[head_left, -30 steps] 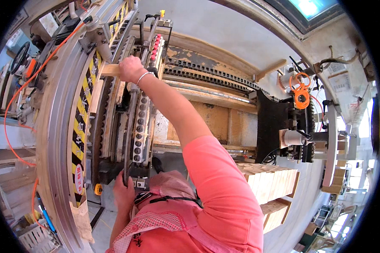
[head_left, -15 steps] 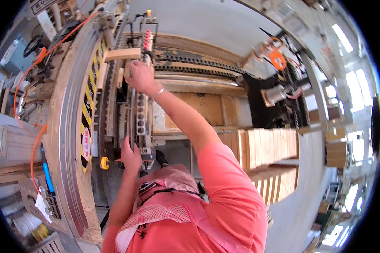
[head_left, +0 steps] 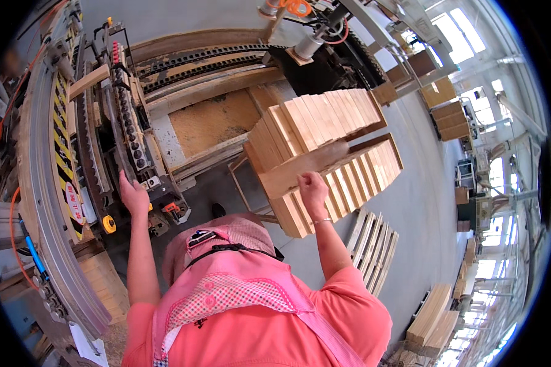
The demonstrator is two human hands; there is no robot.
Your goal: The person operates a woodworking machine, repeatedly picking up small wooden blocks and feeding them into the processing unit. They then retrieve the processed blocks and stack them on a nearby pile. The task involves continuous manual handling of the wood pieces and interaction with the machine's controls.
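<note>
My left hand [head_left: 133,194] is at the near end of the machine's long rail [head_left: 119,144], its fingers stretched out and touching or close beside the metal end. Nothing shows in it. Over to the right, my right hand [head_left: 313,192] is closed at the edge of a flat wooden board [head_left: 291,170], which lies between two rows of stacked wood. Its fingertips are partly hidden, and the board's far end is blurred. The upper row of boards [head_left: 337,116] is behind the hand, and the lower row of boards [head_left: 349,180] is beside and below it.
A short wooden piece [head_left: 89,81] lies across the rail's far part. Yellow-black striped tape [head_left: 61,140] runs along the left beam. A yellow tape measure [head_left: 109,224] is near the left forearm. A slatted pallet [head_left: 373,248] and stacked planks [head_left: 430,318] are on the floor at right.
The view has turned right. My right hand has left the wooden piece on the machine and come to the stacked boards. My left hand stays near the rail's end.
</note>
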